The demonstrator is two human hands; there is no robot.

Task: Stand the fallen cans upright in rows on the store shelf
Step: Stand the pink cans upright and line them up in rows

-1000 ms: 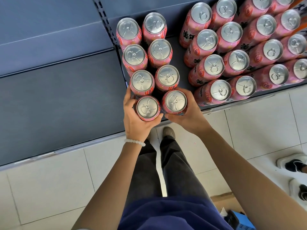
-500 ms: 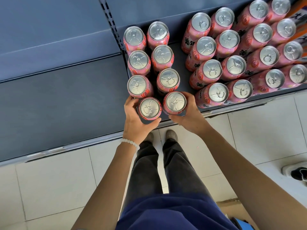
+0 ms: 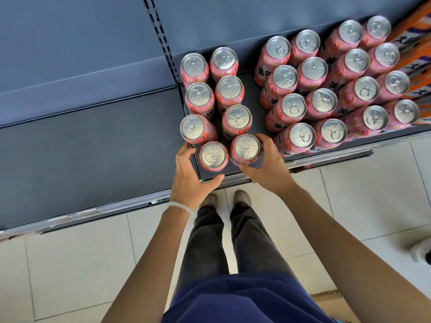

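We see the dark store shelf (image 3: 93, 145), its left bay bare and its right bay carrying the pink drink cans, all standing on end with silver tops facing us. The large block of cans (image 3: 335, 89) fills the right side in tight slanted rows, packed so each can props its neighbour. Apart from it, across a strip of bare shelf, stands the two-wide column of cans (image 3: 217, 99) against the slotted upright, which we judge serves as a straight edge for the rows.

At the column's near end, by the shelf lip, sit the two front cans. Our right hand (image 3: 268, 169) cups the front right can (image 3: 246, 147), fingers curled round its far side and thumb below, probably to nudge it square. Our left hand (image 3: 189, 176) has spread, relaxed fingers beside the front left can (image 3: 213, 156), thumb under its near edge; we cannot tell whether it touches. That can sits slightly off the column's line, so we judge aligning it remains.
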